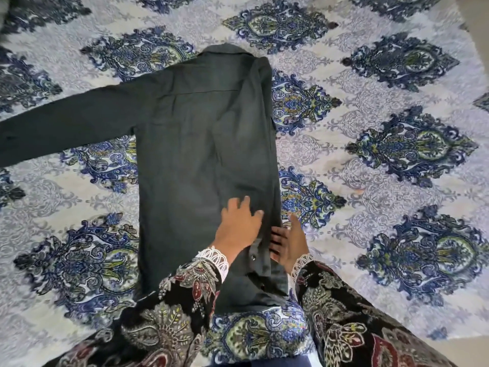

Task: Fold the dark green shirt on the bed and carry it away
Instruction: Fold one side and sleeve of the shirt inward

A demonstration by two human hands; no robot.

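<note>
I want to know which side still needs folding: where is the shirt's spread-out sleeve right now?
In the head view the sleeve lies flat on the bedspread, reaching out to the left edge of the picture from the shirt, far from both hands.

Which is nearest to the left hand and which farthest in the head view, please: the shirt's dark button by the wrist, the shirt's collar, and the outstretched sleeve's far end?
From the left hand:
1. Dark button, just below the hand, near the shirt's right edge.
2. Collar, at the shirt's top, straight up the frame.
3. Outstretched sleeve's far end, at the frame's left edge.
</note>
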